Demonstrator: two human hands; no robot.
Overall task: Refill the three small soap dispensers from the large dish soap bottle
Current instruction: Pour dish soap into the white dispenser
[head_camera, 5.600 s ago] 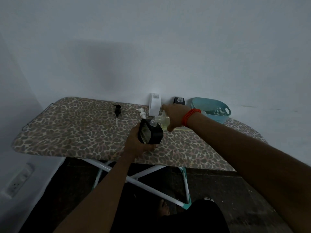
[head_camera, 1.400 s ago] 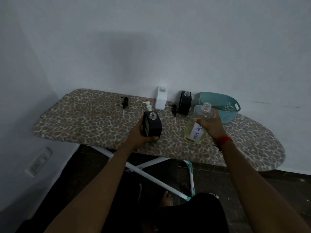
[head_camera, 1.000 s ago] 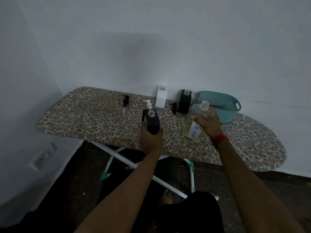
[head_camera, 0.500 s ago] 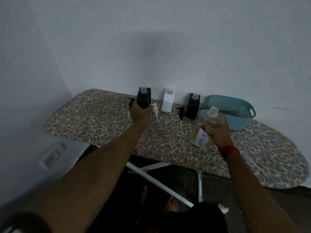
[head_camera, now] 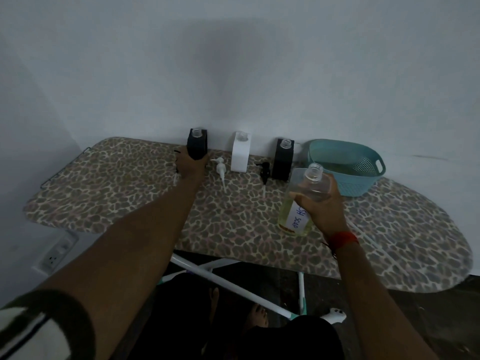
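Note:
Three small square dispensers stand uncapped along the wall at the back of the board: a black dispenser [head_camera: 197,142] on the left, a white dispenser [head_camera: 240,155] in the middle and a second black dispenser [head_camera: 283,158] on the right. My left hand [head_camera: 191,165] grips the base of the left black one, which stands upright on the board. My right hand [head_camera: 323,203] holds the large clear dish soap bottle [head_camera: 298,203], open-necked, with yellowish liquid and a handwritten label, tilted slightly above the board.
The leopard-print ironing board [head_camera: 130,193] carries a white pump head [head_camera: 220,167] and a black pump head [head_camera: 265,170] lying loose. A teal basket [head_camera: 345,165] sits at the back right. A wall socket [head_camera: 55,255] is low on the left; white board legs [head_camera: 233,284] cross below.
My left hand carried the black dispenser from the front of the board to the back wall and set it down left of the white one. The soap bottle went from pouring to upright.

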